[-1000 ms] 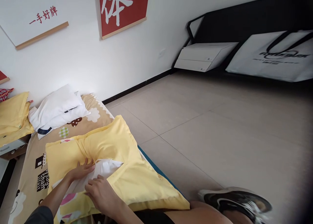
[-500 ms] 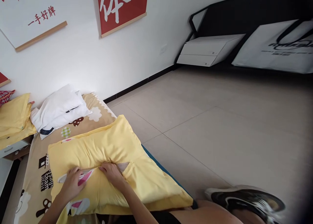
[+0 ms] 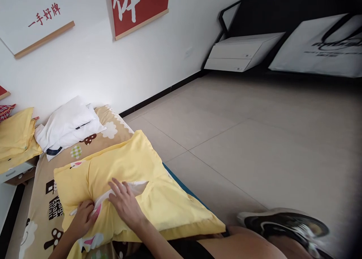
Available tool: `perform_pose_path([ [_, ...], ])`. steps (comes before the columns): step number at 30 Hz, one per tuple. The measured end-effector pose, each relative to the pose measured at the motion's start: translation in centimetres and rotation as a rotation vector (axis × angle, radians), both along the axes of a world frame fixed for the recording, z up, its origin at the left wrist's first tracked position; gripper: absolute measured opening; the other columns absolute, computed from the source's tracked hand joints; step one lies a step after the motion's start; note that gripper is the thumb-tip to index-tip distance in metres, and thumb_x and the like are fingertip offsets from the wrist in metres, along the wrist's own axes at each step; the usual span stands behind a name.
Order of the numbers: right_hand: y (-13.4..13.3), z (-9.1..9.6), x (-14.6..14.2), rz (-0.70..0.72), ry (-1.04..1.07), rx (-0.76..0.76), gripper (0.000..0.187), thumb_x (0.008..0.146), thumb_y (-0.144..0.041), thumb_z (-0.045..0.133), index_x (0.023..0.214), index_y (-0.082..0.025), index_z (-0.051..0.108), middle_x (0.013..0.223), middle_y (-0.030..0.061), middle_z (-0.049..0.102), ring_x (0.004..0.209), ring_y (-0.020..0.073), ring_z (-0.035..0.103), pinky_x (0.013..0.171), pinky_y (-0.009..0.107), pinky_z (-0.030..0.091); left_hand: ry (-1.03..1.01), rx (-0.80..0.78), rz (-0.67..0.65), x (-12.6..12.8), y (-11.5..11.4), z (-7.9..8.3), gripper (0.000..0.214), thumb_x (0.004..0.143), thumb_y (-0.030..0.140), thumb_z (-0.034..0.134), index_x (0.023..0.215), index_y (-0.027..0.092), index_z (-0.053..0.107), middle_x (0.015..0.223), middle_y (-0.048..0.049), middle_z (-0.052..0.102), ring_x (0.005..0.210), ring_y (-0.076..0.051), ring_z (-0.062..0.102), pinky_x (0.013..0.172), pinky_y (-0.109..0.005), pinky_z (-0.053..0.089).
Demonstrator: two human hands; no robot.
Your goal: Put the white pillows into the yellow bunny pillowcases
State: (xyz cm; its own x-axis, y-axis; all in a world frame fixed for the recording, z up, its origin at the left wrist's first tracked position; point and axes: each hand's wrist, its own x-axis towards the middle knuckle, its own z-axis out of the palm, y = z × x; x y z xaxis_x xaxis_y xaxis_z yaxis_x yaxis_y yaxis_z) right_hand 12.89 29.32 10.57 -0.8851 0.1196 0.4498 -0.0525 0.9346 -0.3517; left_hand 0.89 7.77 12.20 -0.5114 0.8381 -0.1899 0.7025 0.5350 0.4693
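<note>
A yellow pillowcase (image 3: 175, 206) with pink and white print lies on the bed in front of me, plumped out by a pillow. A slit runs across its upper side, and the white pillow (image 3: 138, 188) inside shows through it. My left hand (image 3: 82, 219) has its fingers curled on the fabric at the slit's left end, gripping the edge. To its right, my right hand (image 3: 126, 206) rests over the slit with fingers spread and stretched out, fingertips at the far edge. What lies under its palm is hidden.
White pillows (image 3: 70, 119) are stacked at the bed's far end on a patterned beige sheet (image 3: 42, 202). Folded yellow fabric (image 3: 17, 134) lies on a nightstand (image 3: 17, 172) at left. A black rack (image 3: 254, 13) holds white boxes (image 3: 240, 53) and a white bag (image 3: 316, 51).
My right hand has lifted and opened its fingers, shifting slightly up over the slit. More of the white pillow shows. My left hand has curled more tightly at the slit's edge.
</note>
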Motion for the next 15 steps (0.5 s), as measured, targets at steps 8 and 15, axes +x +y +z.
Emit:
perform_pose_path([
  [8, 2.5, -6.3, -1.4, -0.078, 0.072, -0.264, 0.021, 0.096, -0.017, 0.049, 0.093, -0.021, 0.069, 0.125, 0.0064, 0.066, 0.124, 0.0195, 0.052, 0.105, 0.044, 0.037, 0.425, 0.039, 0.255, -0.8, -6.4, -3.1, 0.040, 0.093, 0.042, 0.039, 0.118, 0.018, 0.058, 0.139, -0.0170, 0.051, 0.135, -0.031, 0.041, 0.113, -0.053, 0.027],
  [15, 1.9, -5.1, 0.0, -0.077, 0.115, -0.229, 0.023, 0.097, -0.018, 0.046, 0.092, -0.020, 0.068, 0.123, 0.0075, 0.066, 0.123, 0.0204, 0.054, 0.107, 0.045, 0.039, 0.333, 0.151, 0.338, -2.6, -6.6, -5.1, 0.033, 0.094, 0.043, 0.034, 0.091, 0.022, 0.059, 0.109, -0.0129, 0.065, 0.111, -0.028, 0.058, 0.100, -0.047, 0.042],
])
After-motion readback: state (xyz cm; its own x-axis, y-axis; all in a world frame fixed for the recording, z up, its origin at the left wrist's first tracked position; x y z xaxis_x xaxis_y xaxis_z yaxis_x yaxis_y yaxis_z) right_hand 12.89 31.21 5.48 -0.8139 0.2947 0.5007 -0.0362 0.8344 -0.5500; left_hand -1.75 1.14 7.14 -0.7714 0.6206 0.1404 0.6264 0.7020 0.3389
